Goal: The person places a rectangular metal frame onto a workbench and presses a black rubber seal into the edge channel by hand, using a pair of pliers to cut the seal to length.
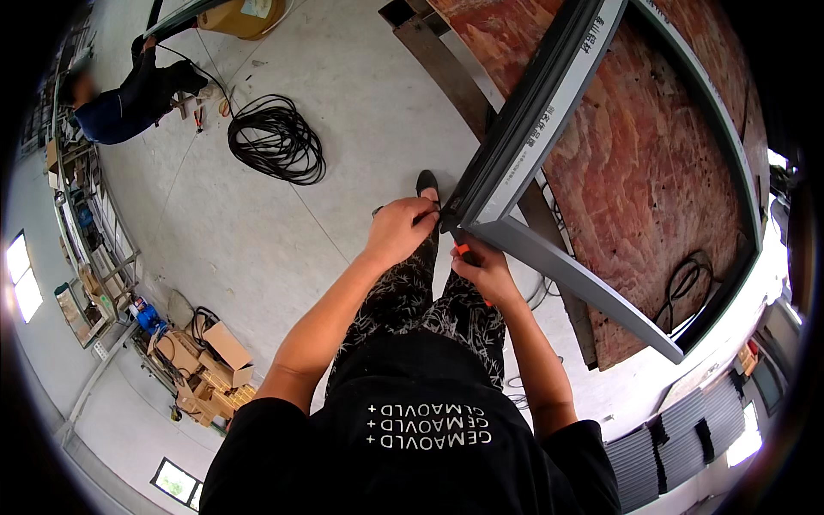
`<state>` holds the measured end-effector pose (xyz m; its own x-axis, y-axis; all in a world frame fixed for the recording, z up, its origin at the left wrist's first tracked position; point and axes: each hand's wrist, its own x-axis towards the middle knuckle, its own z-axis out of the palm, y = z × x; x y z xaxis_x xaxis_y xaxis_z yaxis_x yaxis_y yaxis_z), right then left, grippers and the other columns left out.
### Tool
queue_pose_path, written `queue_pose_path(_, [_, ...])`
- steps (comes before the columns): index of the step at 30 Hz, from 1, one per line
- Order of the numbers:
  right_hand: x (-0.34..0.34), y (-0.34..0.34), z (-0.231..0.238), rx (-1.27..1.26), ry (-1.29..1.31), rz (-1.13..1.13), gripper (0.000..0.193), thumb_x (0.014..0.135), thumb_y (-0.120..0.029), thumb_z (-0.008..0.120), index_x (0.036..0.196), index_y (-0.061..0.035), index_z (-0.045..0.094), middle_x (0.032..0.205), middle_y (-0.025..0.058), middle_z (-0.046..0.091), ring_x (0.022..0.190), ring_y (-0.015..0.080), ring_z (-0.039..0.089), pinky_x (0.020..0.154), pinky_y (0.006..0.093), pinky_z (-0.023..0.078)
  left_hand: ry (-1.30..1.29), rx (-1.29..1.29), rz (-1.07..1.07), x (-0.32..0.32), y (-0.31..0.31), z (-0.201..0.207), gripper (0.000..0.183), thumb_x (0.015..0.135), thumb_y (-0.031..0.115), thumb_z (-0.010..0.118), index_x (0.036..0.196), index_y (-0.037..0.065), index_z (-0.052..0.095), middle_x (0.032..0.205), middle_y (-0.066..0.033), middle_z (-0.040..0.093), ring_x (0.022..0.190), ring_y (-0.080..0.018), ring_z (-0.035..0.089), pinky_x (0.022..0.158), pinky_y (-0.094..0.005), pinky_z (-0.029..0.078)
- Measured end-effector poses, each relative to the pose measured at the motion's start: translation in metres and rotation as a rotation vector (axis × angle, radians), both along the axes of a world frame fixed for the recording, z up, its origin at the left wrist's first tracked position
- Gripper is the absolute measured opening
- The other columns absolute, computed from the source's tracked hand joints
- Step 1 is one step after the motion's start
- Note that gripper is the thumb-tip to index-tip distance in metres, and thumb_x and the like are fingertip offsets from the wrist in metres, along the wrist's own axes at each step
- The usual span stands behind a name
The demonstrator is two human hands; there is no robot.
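A grey metal frame (549,253) lies over the reddish wooden board on my right, its near corner reaching toward my body. At that corner, my left hand (401,230) pinches a thin black strip (421,219), whose exact shape is mostly hidden by the fingers. Just to the right and slightly nearer, my right hand (487,275) is closed around a hand tool with orange-and-black handles (464,252). Its dark jaws point up at the frame's corner, close to the left fingertips. Whether the jaws touch the strip is too small to tell.
Coiled black cord (276,139) lies on the concrete floor ahead. Beyond it a person in dark clothes (129,107) crouches at far left, near a yellow bucket (243,17). Cardboard boxes (206,365) stand at left. The wooden board (652,172) carries a dark cable loop (687,283).
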<state>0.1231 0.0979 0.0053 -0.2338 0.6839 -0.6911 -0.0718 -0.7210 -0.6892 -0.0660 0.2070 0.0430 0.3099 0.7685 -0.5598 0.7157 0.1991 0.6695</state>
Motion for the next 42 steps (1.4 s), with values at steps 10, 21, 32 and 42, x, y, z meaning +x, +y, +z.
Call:
queue_pose_path(10, [0.002, 0.001, -0.009, 0.085, -0.106, 0.110, 0.047, 0.079, -0.012, 0.069, 0.123, -0.0001, 0.060, 0.093, 0.0072, 0.064, 0.085, 0.0147, 0.058, 0.082, 0.0296, 0.047, 0.066, 0.156, -0.151, 0.001, 0.005, 0.001, 0.017, 0.084, 0.019, 0.060, 0.084, 0.004, 0.066, 0.077, -0.0137, 0.063, 0.080, -0.0349, 0.060, 0.072, -0.0456, 0.046])
queue_pose_path(21, [-0.015, 0.003, 0.007, 0.092, -0.155, -0.008, 0.040, 0.079, -0.009, 0.068, 0.116, 0.0011, 0.061, 0.086, 0.0029, 0.059, 0.077, 0.0092, 0.051, 0.073, 0.0256, 0.044, 0.133, 0.218, -0.195, 0.002, 0.006, 0.006, 0.015, 0.085, 0.019, 0.060, 0.082, 0.006, 0.066, 0.073, -0.0108, 0.060, 0.080, -0.0322, 0.059, 0.072, -0.0456, 0.044])
queue_pose_path(32, [-0.008, -0.013, 0.062, 0.167, -0.485, 0.212, 0.042, 0.076, -0.012, 0.069, 0.115, 0.0017, 0.063, 0.080, 0.0157, 0.064, 0.068, 0.0227, 0.062, 0.066, 0.0330, 0.050, 0.134, 0.144, -0.105, 0.002, 0.000, -0.001, 0.015, 0.086, 0.019, 0.059, 0.089, 0.006, 0.067, 0.082, -0.0129, 0.065, 0.084, -0.0330, 0.061, 0.074, -0.0429, 0.047])
queue_pose_path(42, [0.196, 0.086, 0.130, 0.442, -1.534, 0.044, 0.042, 0.085, -0.018, 0.066, 0.123, -0.0003, 0.062, 0.101, 0.0153, 0.063, 0.090, 0.0309, 0.062, 0.077, 0.0408, 0.049, -0.400, -0.670, 0.473, 0.008, -0.016, -0.020, 0.036, 0.102, 0.030, 0.048, 0.124, 0.002, 0.055, 0.098, -0.0067, 0.067, 0.087, -0.0138, 0.064, 0.073, -0.0307, 0.054])
